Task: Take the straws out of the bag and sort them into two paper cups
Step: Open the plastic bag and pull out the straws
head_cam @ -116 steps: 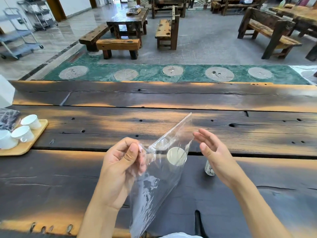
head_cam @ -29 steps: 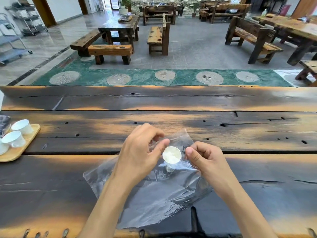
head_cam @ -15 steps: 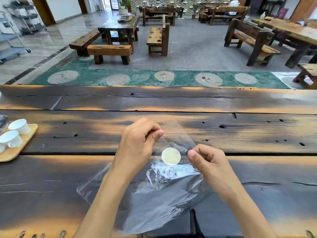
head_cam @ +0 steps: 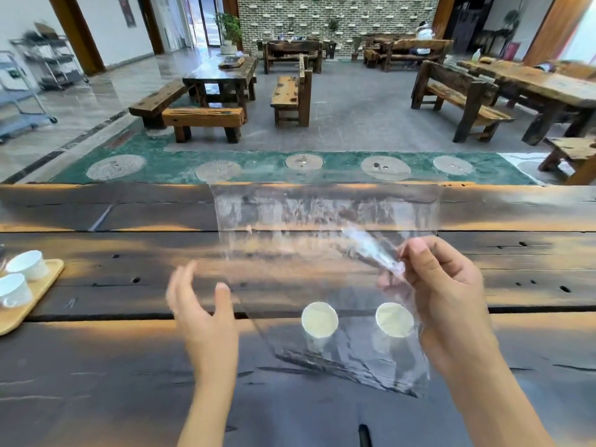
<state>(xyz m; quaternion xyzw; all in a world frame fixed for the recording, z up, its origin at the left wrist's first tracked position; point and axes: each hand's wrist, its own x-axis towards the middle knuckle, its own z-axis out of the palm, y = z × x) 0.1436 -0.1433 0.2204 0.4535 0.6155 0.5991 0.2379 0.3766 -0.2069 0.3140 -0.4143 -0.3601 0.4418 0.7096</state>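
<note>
A clear plastic bag [head_cam: 322,221] hangs in the air above the dark wooden table [head_cam: 96,382], spread wide and see-through. My right hand [head_cam: 442,295] pinches its right side between thumb and fingers. To the left of the bag, my left hand [head_cam: 203,304] is blurred, fingers apart and holding nothing. Two white paper cups [head_cam: 319,319] [head_cam: 394,319] stand upright side by side on the table, seen through the bag from above. No straws show in the bag or the cups.
A wooden tray [head_cam: 35,295] with white ceramic cups [head_cam: 27,265] sits at the table's left edge. Beyond the table's far edge lie a green floor strip, wooden benches and other tables. A person sits far back at the right.
The bag was lying over one cup on the table, held by both hands. Now my right hand has lifted it up, my left hand has let go, and two cups show.
</note>
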